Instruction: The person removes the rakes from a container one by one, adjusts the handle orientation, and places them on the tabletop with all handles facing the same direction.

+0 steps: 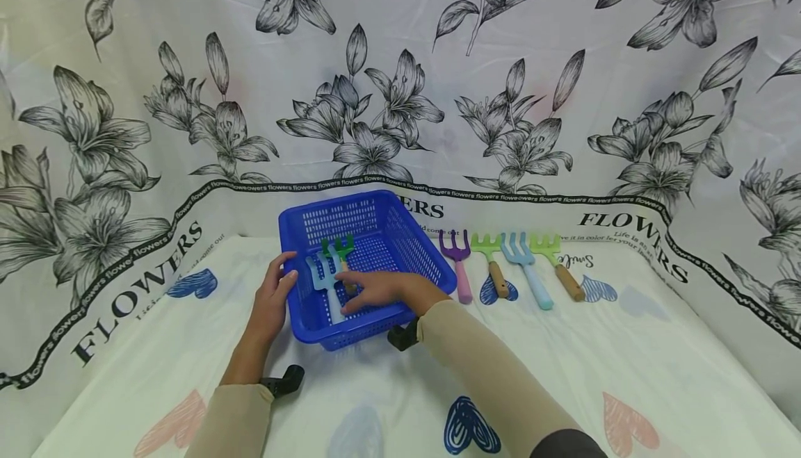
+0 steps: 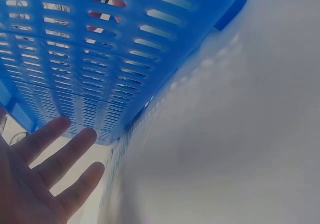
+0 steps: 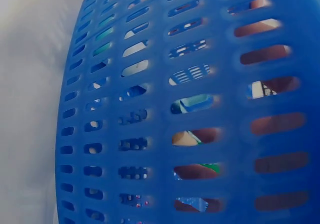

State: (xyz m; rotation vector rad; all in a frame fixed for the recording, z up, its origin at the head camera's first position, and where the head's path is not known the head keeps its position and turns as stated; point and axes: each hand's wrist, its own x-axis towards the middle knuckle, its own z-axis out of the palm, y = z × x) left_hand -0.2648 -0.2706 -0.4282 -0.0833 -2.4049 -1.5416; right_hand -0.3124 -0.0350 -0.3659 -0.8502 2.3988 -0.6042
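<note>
A blue plastic basket (image 1: 400,308) with slotted walls stands on the cloth. In it lie a light blue hand fork (image 1: 325,283) and, beside it, a green hand fork (image 1: 343,244) with a wooden handle. My left hand (image 1: 272,298) is at the basket's left rim, thumb and index finger touching it. In the left wrist view its other fingers (image 2: 75,149) are straight and spread outside the slotted wall. Reaching over the near rim, my right hand (image 1: 378,288) is inside the basket, thumb and index finger apart beside the light blue fork's handle. The right wrist view is mostly slotted wall.
Right of the basket lie a purple fork with a pink handle (image 1: 462,274), a green fork (image 1: 496,270), a light blue fork (image 1: 532,274) and another green fork (image 1: 563,274), in a row. A flower-printed curtain (image 1: 400,131) hangs behind the heart-printed cloth (image 1: 350,388).
</note>
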